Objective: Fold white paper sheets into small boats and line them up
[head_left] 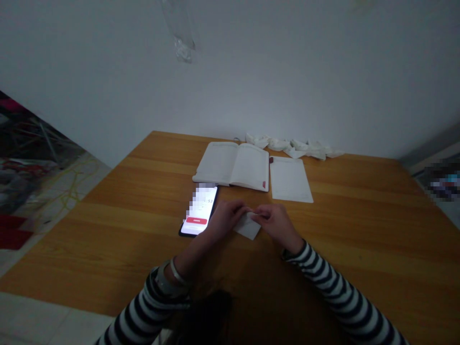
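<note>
Pinching a small paper sheet (248, 228) at a wooden table (108, 239)

Closed fingertips of the left hand (224, 218) and right hand (275, 225) grip it between them, beside a lit smartphone (199, 211). Uneven pulling could tear it; a drifting left wrist could nudge the phone. An open notebook (232, 165), loose sheet (290, 179) and folded paper pieces (291, 146) lie beyond.
</note>
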A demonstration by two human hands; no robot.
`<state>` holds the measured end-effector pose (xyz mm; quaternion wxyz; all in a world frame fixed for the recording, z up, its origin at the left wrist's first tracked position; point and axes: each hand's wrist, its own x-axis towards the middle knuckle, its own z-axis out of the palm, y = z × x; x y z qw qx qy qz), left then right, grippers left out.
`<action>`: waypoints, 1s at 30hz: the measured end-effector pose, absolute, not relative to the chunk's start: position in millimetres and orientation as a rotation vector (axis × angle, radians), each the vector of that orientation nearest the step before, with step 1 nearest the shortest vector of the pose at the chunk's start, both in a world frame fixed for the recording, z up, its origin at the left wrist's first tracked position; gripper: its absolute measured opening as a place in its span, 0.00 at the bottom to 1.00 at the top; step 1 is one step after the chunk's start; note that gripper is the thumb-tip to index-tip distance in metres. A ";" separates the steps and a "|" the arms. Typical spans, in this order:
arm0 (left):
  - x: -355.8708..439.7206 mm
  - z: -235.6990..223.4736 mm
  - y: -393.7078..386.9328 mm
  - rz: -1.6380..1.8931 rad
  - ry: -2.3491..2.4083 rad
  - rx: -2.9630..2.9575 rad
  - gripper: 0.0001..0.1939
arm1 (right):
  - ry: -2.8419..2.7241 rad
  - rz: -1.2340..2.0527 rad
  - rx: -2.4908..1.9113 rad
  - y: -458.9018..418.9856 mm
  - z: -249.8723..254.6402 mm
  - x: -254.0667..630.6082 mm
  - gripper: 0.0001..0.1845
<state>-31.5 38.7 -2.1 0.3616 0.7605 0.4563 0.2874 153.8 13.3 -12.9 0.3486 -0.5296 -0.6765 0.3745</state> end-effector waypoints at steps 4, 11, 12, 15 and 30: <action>-30.3 -5.7 35.9 0.764 1.198 1.886 0.12 | -1.634 0.993 -1.417 11.9 -9.4 151.7 0.10; -23.7 -10.8 32.0 1.100 1.292 1.554 0.10 | -1.089 1.263 -1.161 11.4 -9.7 142.5 0.20; -22.3 -12.5 32.1 1.150 1.279 1.444 0.10 | -1.007 1.322 -1.132 10.6 -11.1 140.1 0.21; -18.6 -16.8 31.8 1.233 1.199 1.183 0.11 | -0.887 1.375 -1.127 7.6 -15.2 134.5 0.16; -26.3 -12.2 34.0 1.145 1.251 1.469 0.10 | -0.986 1.259 -1.229 6.0 -27.8 130.3 0.12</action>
